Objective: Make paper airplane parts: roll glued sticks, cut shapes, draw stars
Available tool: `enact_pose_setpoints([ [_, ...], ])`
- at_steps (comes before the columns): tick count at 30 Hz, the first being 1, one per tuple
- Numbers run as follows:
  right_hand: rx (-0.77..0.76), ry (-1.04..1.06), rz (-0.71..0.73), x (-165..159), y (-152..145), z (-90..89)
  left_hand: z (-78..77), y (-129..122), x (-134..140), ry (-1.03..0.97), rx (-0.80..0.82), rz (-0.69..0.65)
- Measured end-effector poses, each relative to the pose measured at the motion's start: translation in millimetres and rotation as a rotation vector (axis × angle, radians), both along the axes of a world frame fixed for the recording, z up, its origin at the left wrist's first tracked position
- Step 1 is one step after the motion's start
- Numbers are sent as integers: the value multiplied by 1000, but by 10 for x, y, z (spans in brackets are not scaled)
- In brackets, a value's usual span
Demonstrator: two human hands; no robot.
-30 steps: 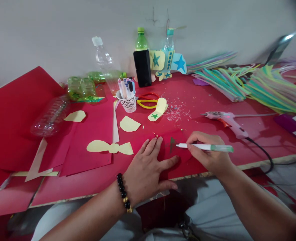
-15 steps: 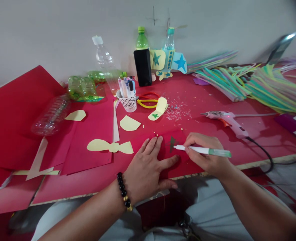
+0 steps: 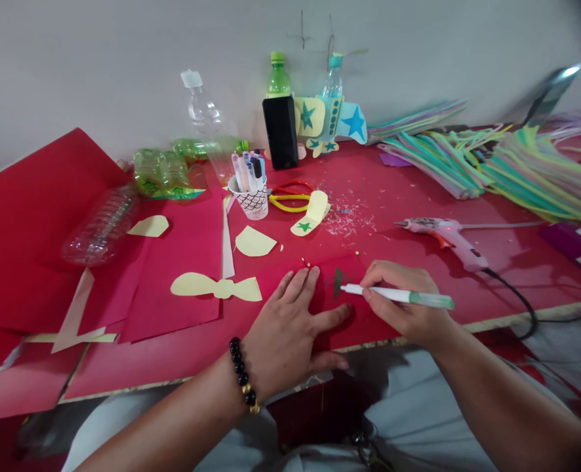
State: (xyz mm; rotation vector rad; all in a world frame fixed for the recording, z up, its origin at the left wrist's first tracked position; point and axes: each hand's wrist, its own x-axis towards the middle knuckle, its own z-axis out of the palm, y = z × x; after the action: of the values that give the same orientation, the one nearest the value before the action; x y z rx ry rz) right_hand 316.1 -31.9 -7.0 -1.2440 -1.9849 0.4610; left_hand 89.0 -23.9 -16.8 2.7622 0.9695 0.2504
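My left hand (image 3: pixel 290 328) lies flat with its fingers spread, pressing on a red sheet of paper (image 3: pixel 354 328) at the table's front edge. Pinched in my right hand (image 3: pixel 403 295) is a white marker (image 3: pixel 393 294) with a green end. Its tip meets a dark green patch (image 3: pixel 338 282) drawn on the red sheet, just beyond my left index finger. Left of my left hand lies a pale yellow propeller-shaped paper cutout (image 3: pixel 224 287). A bent yellow paper strip with a green star (image 3: pixel 311 215) sits behind the sheet.
A paper cup of markers (image 3: pixel 251 196) stands beside scissors (image 3: pixel 290 200). A pink glue gun (image 3: pixel 445 239) with a cable lies at right. Behind are a leaning phone (image 3: pixel 280 133), a decorated bottle plane (image 3: pixel 334 111) and bundled pipe cleaners (image 3: pixel 438 160). A clear bottle (image 3: pixel 101 226) rests at left.
The dark green patch looks slightly different in outline at the marker's tip. Both hands stay practically in place.
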Motion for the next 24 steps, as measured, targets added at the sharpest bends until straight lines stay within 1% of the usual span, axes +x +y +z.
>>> enact_pose_setpoints([
  [3,-44,35,100,10,-11,-19,3,1,0,4,3,-5],
  [6,-52,44,111,6,-8,-22,10,6,0,1,4,-8],
  [8,-33,27,46,-4,-1,-9,10,8,0,-2,3,-6],
  [11,19,-3,-112,-16,4,16,5,8,0,-4,5,-2],
  [12,26,-4,-128,-18,2,22,3,7,0,-4,5,0],
  [13,21,-4,-110,-17,1,25,1,7,0,-4,4,2],
  [16,-11,-4,4,-5,0,22,-3,5,-1,-5,-3,-4],
  [17,-12,-10,4,2,3,18,-2,5,-2,-5,-5,-6],
  [18,-1,-18,-30,9,7,13,-2,5,-4,-5,-5,-5],
  [21,57,-30,-216,24,21,-2,1,6,-9,-3,-12,2],
  [22,73,-29,-258,24,24,-5,2,6,-10,-1,-14,2],
  [24,83,-22,-288,20,22,-8,2,6,-10,2,-11,1],
])
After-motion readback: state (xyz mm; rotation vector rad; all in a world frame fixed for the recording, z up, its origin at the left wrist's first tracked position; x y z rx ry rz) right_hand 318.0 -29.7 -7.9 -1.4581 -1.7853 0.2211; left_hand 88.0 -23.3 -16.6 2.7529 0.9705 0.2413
